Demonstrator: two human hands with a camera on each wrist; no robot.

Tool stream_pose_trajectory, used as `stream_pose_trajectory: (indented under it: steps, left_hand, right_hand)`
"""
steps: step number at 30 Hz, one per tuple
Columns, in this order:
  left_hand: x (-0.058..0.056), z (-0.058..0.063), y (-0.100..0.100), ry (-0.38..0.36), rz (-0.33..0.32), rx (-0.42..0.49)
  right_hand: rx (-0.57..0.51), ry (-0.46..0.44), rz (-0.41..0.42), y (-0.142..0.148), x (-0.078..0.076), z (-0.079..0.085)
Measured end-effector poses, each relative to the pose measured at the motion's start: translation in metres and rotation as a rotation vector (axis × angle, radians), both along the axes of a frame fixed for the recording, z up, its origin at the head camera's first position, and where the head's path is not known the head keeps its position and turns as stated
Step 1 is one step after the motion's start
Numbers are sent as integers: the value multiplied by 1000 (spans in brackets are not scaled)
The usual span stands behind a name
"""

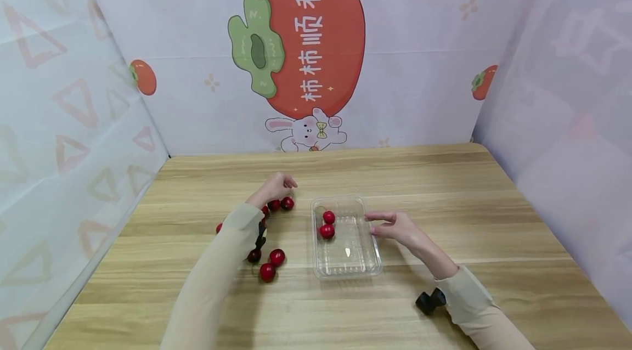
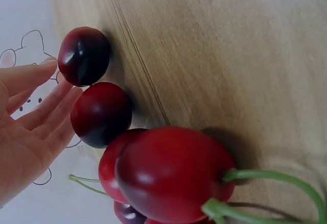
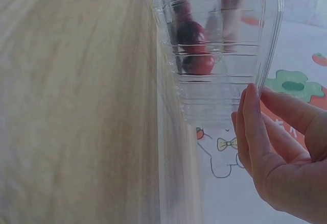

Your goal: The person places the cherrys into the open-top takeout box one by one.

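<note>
My left hand [image 1: 276, 187] reaches over the far cherries, its fingers loosely extended. In the left wrist view its fingertips are close beside a dark red cherry [image 2: 84, 55]; contact is hard to tell. Another dark cherry [image 2: 101, 114] and a bright red cherry [image 2: 173, 173] with green stems lie nearer that camera. My right hand [image 1: 401, 228] holds the right rim of a clear plastic container [image 1: 353, 273] between thumb and fingertips. Two red cherries [image 1: 327, 231] lie inside it, toward its left side.
Near my left forearm several more cherries [image 1: 267, 271] lie on the wooden table [image 1: 419, 174], some hidden under the sleeve. A patterned cloth backdrop [image 1: 419, 65] stands behind the table. A small black device [image 1: 430, 301] sits at my right wrist.
</note>
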State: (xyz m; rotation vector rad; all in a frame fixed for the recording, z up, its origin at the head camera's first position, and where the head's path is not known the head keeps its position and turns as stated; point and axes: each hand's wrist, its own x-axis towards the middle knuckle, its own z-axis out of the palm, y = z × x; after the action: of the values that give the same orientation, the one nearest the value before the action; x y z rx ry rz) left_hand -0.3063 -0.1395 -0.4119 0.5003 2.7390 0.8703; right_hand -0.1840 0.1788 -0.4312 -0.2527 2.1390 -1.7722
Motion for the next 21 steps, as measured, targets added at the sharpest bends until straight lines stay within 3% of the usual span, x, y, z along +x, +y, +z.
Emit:
stream_pose_trajectory:
  steps: [17, 18, 20, 21]
  left_hand:
    - [-8, -13, -4, -65, 21, -9]
    - [-17, -25, -9, -35, -10, 16]
    - [-29, -36, -12, -62, -15, 1]
    - [-41, -51, -17, -41, -42, 19]
  right_hand:
    - [0, -7, 16, 0, 1, 3]
    - [0, -7, 18, 0, 1, 3]
    - [-1, -7, 21, 0, 1, 3]
    - [0, -7, 22, 0, 1, 3]
